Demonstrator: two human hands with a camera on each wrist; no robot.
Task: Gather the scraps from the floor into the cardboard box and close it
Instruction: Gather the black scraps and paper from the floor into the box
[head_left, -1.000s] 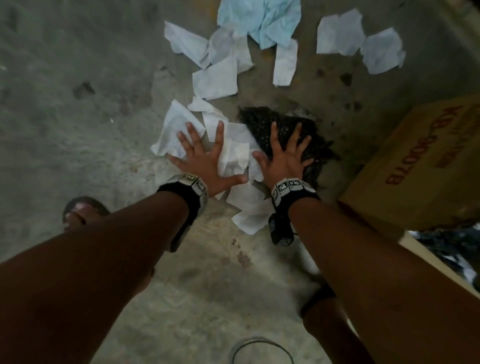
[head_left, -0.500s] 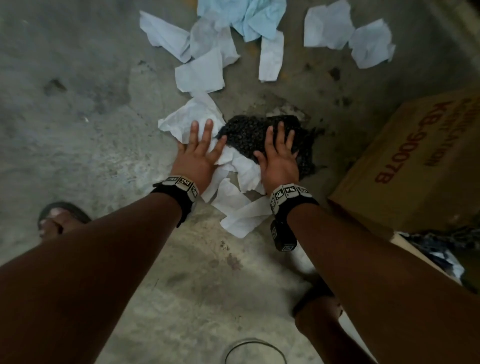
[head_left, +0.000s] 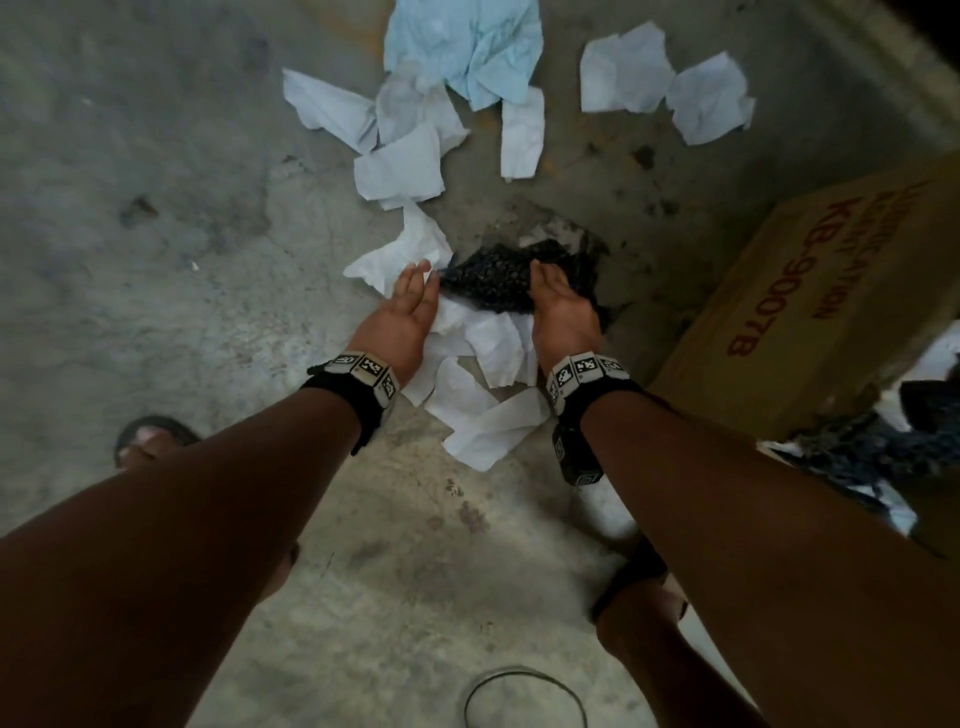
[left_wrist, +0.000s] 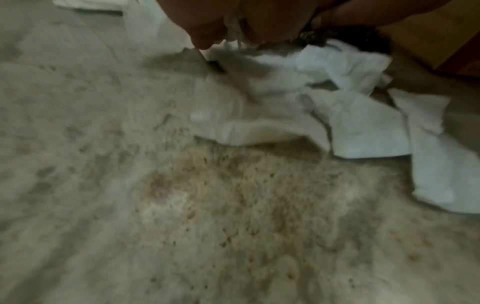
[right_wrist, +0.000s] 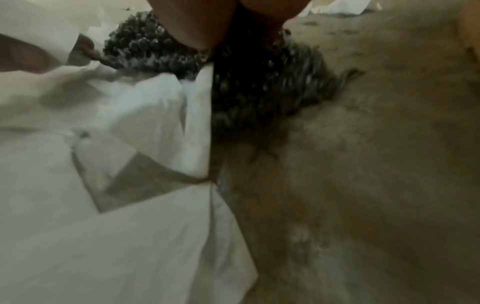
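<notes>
White paper scraps (head_left: 483, 400) and a black bubbly scrap (head_left: 488, 283) lie heaped on the concrete floor between my hands. My left hand (head_left: 413, 296) stands on its edge with straight fingers, pressing against the white paper (left_wrist: 350, 115) from the left. On the right side of the heap, my right hand (head_left: 556, 296) curls its fingers into the black scrap (right_wrist: 145, 51). Both palms face each other. The cardboard box (head_left: 810, 312) with red lettering lies at the right, its open part holding dark and white scraps (head_left: 883, 447).
More white scraps (head_left: 400, 166) (head_left: 522, 135) (head_left: 623, 73) (head_left: 711, 104) and a crumpled blue sheet (head_left: 467, 47) lie further away. A sandalled foot (head_left: 150, 441) stands at the left. A thin ring (head_left: 524, 696) lies near the bottom edge.
Both hands were flat and spread on the scraps; they have turned onto their edges and drawn together, bunching the white paper and the black scrap into a tighter heap.
</notes>
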